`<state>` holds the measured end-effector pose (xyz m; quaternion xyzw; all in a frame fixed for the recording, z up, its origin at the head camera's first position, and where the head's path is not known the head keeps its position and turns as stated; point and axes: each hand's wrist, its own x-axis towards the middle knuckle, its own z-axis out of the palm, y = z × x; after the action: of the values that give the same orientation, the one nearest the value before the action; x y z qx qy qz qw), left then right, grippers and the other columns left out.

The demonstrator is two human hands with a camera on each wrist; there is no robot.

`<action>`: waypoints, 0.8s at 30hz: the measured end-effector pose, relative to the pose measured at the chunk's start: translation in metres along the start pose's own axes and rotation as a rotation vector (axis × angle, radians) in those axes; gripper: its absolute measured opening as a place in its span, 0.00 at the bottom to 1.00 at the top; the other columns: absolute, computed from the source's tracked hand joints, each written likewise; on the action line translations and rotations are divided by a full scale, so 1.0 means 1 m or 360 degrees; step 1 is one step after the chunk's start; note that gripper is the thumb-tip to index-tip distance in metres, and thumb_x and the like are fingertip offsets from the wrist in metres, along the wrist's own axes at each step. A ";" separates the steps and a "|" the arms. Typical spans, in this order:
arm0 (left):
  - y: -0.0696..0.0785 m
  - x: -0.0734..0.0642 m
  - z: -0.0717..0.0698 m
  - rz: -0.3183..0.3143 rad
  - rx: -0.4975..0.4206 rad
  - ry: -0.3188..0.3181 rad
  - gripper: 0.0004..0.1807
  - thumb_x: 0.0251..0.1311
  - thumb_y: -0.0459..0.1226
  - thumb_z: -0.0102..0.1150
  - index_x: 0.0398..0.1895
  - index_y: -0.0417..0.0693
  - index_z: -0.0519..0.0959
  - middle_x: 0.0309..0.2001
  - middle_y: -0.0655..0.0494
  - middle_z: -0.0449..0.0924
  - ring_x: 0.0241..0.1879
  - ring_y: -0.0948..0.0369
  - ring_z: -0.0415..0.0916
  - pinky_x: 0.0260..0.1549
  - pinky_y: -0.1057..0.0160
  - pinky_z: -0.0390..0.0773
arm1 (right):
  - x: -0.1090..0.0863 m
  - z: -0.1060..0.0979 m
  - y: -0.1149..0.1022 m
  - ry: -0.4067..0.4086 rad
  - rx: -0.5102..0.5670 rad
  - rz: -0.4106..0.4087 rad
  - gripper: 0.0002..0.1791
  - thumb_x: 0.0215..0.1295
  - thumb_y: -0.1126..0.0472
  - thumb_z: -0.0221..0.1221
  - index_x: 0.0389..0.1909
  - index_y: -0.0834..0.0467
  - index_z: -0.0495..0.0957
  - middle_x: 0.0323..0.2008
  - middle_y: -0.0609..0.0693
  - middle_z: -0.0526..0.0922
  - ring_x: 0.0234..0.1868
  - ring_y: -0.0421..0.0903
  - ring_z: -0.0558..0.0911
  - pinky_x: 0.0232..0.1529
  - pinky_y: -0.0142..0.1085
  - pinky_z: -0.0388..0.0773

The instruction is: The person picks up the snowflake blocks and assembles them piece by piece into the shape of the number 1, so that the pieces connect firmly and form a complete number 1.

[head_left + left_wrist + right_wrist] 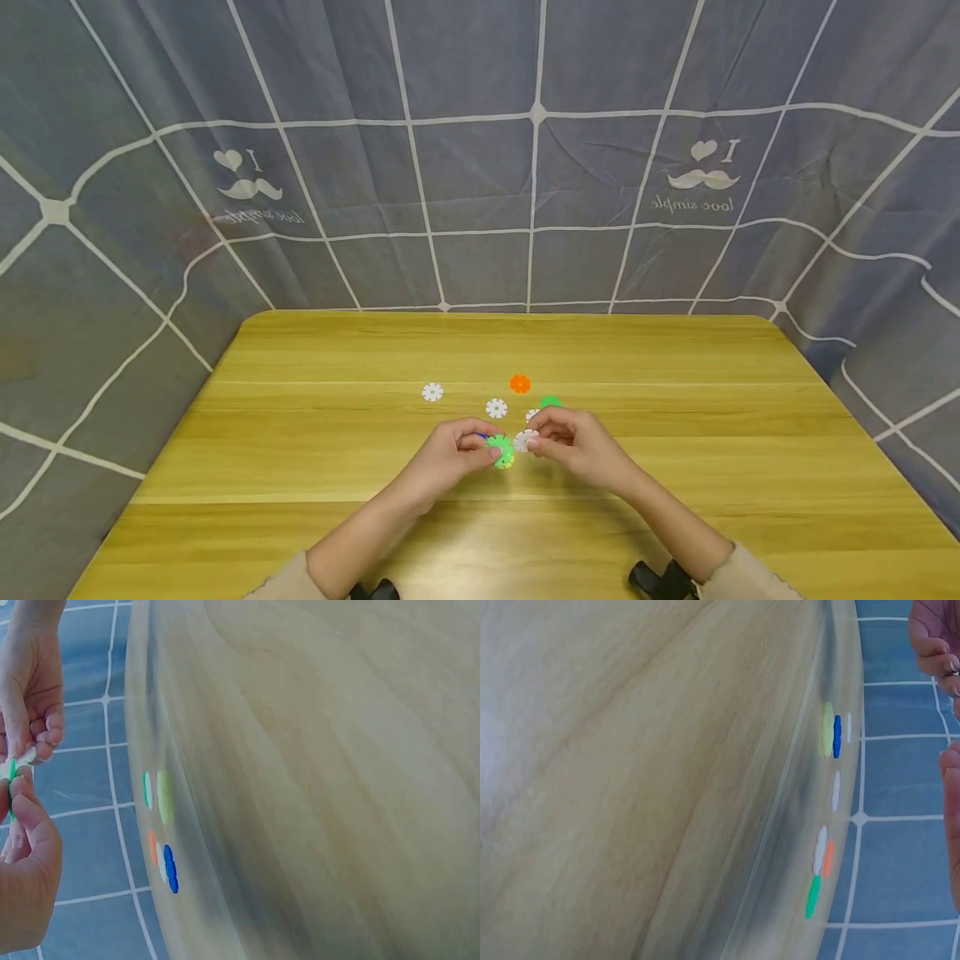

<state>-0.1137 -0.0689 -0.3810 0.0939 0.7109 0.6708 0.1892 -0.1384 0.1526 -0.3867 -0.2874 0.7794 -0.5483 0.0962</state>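
My left hand [450,457] pinches a green notched plastic disc [505,442] between thumb and fingers, above the table. My right hand [587,450] pinches a white notched disc [522,442] just right of it. In the left wrist view the green disc [12,780] is edge-on and meets or overlaps the white disc [28,756]; whether they are joined I cannot tell. Below the held green disc lies a yellow disc [509,461], mostly covered in the head view. A blue disc [480,434] shows partly behind my left fingers.
On the wooden table [300,450] beyond my hands lie white discs [432,392], an orange disc [520,384] and another green disc [551,402], partly hidden by my right hand. A grey curtain [472,167] hangs behind the table. Black objects [663,581] sit beneath the forearms.
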 end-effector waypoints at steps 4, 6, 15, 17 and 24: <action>0.000 0.000 0.002 -0.0019 -0.0053 -0.0005 0.16 0.59 0.33 0.59 0.48 0.34 0.75 0.26 0.56 0.80 0.36 0.55 0.78 0.45 0.54 0.76 | -0.001 0.000 -0.002 0.0009 0.0002 -0.0026 0.06 0.63 0.66 0.58 0.39 0.64 0.76 0.30 0.60 0.80 0.32 0.54 0.82 0.35 0.41 0.81; 0.000 -0.001 0.003 -0.0033 -0.0095 -0.0009 0.16 0.58 0.32 0.59 0.48 0.33 0.75 0.26 0.56 0.79 0.34 0.56 0.78 0.44 0.54 0.77 | -0.001 0.001 -0.003 0.0017 -0.0005 -0.0039 0.06 0.62 0.66 0.59 0.38 0.64 0.77 0.30 0.58 0.80 0.32 0.54 0.81 0.35 0.38 0.81; -0.001 -0.005 0.008 -0.0083 -0.0261 0.0029 0.15 0.58 0.30 0.59 0.47 0.29 0.74 0.29 0.53 0.83 0.29 0.63 0.79 0.36 0.65 0.78 | -0.003 0.006 -0.003 0.0066 0.0002 -0.0114 0.02 0.61 0.68 0.59 0.34 0.62 0.78 0.29 0.56 0.80 0.30 0.50 0.81 0.32 0.41 0.81; 0.000 -0.006 0.009 -0.0084 -0.0274 0.0035 0.16 0.58 0.29 0.59 0.47 0.28 0.74 0.30 0.50 0.83 0.28 0.62 0.80 0.36 0.65 0.79 | -0.003 0.008 -0.004 0.0072 -0.0033 -0.0170 0.02 0.60 0.70 0.59 0.33 0.61 0.78 0.28 0.56 0.80 0.28 0.51 0.80 0.30 0.39 0.81; 0.004 -0.008 0.009 -0.0130 -0.0305 0.0074 0.15 0.57 0.27 0.59 0.46 0.26 0.75 0.31 0.46 0.83 0.26 0.62 0.80 0.35 0.65 0.80 | -0.003 0.013 -0.008 0.0096 -0.0214 -0.0349 0.04 0.59 0.70 0.60 0.29 0.58 0.77 0.26 0.52 0.80 0.27 0.42 0.77 0.30 0.33 0.79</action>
<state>-0.1031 -0.0633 -0.3766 0.0307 0.6510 0.7294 0.2079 -0.1271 0.1421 -0.3850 -0.3600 0.7810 -0.5103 -0.0072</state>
